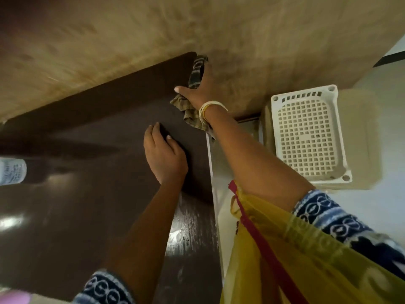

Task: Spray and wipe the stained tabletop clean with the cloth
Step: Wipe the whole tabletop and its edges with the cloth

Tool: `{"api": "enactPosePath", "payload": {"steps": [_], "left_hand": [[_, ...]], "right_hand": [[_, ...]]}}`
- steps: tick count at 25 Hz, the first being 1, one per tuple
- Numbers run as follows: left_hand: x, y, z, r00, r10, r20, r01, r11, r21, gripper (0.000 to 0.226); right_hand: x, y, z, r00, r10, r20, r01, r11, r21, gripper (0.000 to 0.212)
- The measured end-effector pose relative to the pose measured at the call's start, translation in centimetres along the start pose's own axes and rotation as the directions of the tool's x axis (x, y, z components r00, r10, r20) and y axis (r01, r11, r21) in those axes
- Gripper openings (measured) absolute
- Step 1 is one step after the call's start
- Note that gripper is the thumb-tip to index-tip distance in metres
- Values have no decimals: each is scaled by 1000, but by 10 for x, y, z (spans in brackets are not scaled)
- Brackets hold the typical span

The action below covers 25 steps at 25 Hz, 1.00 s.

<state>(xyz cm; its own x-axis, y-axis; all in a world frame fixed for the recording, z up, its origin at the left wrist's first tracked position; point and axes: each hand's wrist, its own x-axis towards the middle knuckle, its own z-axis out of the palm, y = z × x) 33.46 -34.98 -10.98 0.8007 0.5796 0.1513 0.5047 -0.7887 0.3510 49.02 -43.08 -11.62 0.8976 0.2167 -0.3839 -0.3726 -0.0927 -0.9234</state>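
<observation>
The dark brown glossy tabletop (92, 194) fills the left and middle of the view. My right hand (200, 89) presses a crumpled checked cloth (190, 110) onto the table's far right corner, with fingers spread over it; part of the cloth hangs past the edge. My left hand (163, 153) rests flat on the tabletop nearer to me, holding nothing. Pale streaks and smears (188, 227) show on the surface near the right edge. A clear bottle with a label (12, 171) stands at the left edge; its top is out of view.
A white plastic perforated crate (306, 132) sits on the floor right of the table. A beige mottled wall (153, 29) runs behind the table. My yellow garment with a red border (285, 260) hangs at the lower right.
</observation>
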Motion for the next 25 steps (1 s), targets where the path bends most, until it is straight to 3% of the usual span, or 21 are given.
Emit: {"api": "enactPosePath", "payload": {"steps": [3, 7, 10, 12, 15, 17, 21, 23, 25], "left_hand": [[-3, 0, 2, 1000, -6, -8, 6, 1000, 9, 45], [-1, -1, 1, 1000, -20, -16, 20, 1000, 4, 43], [-2, 0, 1, 1000, -21, -19, 21, 1000, 3, 42], [-2, 0, 0, 1000, -29, -10, 29, 1000, 0, 42], [-1, 1, 0, 999, -31, -10, 32, 999, 3, 42], [-1, 2, 0, 999, -34, -14, 34, 999, 1, 42], [-2, 2, -1, 999, -26, -43, 24, 999, -41, 40], [-2, 2, -2, 997, -57, -60, 52, 995, -85, 38], [-1, 3, -2, 996, -57, -65, 51, 994, -94, 36]], "right_hand": [[39, -17, -4, 999, -38, 23, 39, 996, -86, 95], [75, -31, -2, 988, -151, 16, 144, 896, -419, 54], [80, -37, 5, 949, -315, 33, 231, 616, -753, 39], [69, -31, 14, 919, -375, 122, 295, 447, -845, 41], [47, -20, 12, 874, -399, 277, 414, 312, -855, 52], [31, -18, 2, 806, -394, 442, 546, 205, -812, 54], [-25, 2, -5, 549, -273, 790, 817, -27, -576, 57], [-42, 14, -7, 465, -256, 848, 865, -75, -497, 56], [-29, 10, -10, 454, -250, 855, 870, -85, -486, 56]]}}
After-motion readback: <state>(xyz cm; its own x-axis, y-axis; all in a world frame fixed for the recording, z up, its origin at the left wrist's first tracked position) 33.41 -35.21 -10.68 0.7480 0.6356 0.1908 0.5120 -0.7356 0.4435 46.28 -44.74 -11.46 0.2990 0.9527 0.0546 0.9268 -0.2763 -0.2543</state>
